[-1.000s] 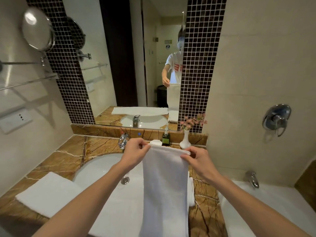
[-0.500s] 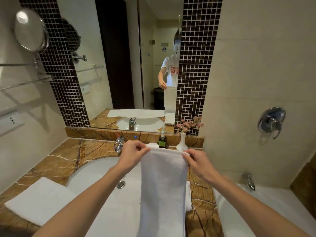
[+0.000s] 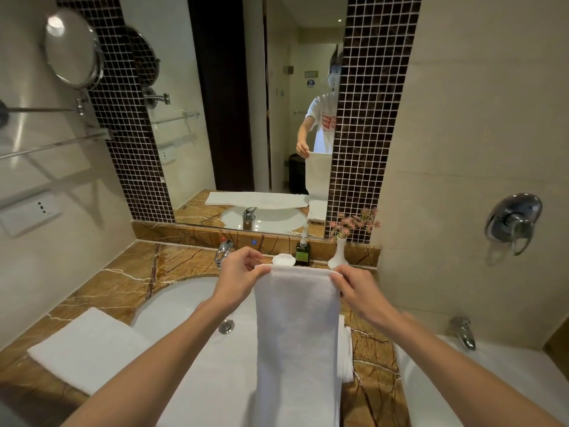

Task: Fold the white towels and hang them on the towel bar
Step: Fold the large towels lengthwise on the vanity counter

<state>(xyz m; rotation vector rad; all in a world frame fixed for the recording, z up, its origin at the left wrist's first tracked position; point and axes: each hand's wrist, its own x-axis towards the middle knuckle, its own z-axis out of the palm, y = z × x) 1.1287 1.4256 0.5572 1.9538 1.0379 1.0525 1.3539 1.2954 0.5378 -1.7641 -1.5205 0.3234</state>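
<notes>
Hanging over the sink (image 3: 184,306), the white towel (image 3: 297,334) is a long narrow strip of thick, soft terry. Left hand (image 3: 237,278) & right hand (image 3: 360,291) pinch its top corners w/ curled fingers (image 3: 260,272). 2nd towel (image 3: 89,349) lies folded flat on the marble desk (image 3: 129,272). Neither's on the chrome towel bar (image 3: 52,146) yet.

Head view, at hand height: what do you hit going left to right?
folded towel → left hand → hanging towel, pinched at its top corners by both hands → right hand → bathtub tap
</notes>
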